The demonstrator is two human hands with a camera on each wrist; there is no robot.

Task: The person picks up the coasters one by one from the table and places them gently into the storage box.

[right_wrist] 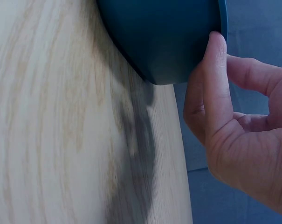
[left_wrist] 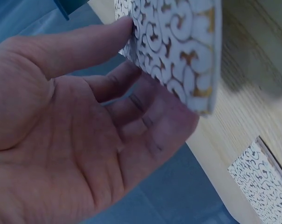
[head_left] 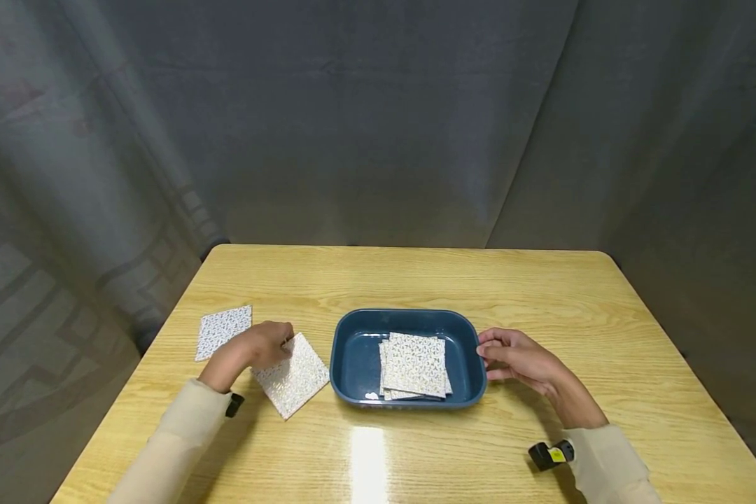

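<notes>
My left hand (head_left: pixel 267 343) pinches a square white tile (head_left: pixel 295 378) with a gold scroll pattern by its edge. In the left wrist view the thumb lies on one side of this tile (left_wrist: pixel 175 51) and the fingers on the other; it is tilted off the table. Right of it stands a dark blue rectangular dish (head_left: pixel 359 318) holding a loose stack of similar tiles (head_left: pixel 414 364). My right hand (head_left: pixel 519 360) holds the dish's right end at the rim, its fingertips against the wall (right_wrist: pixel 164 37).
Another patterned tile (head_left: pixel 223 330) lies flat on the wooden table (head_left: pixel 416 455) beyond the left forearm, near the left edge. Grey curtains (head_left: pixel 365 126) hang behind the table and along its sides. A camera (head_left: pixel 551 455) is strapped at the right wrist.
</notes>
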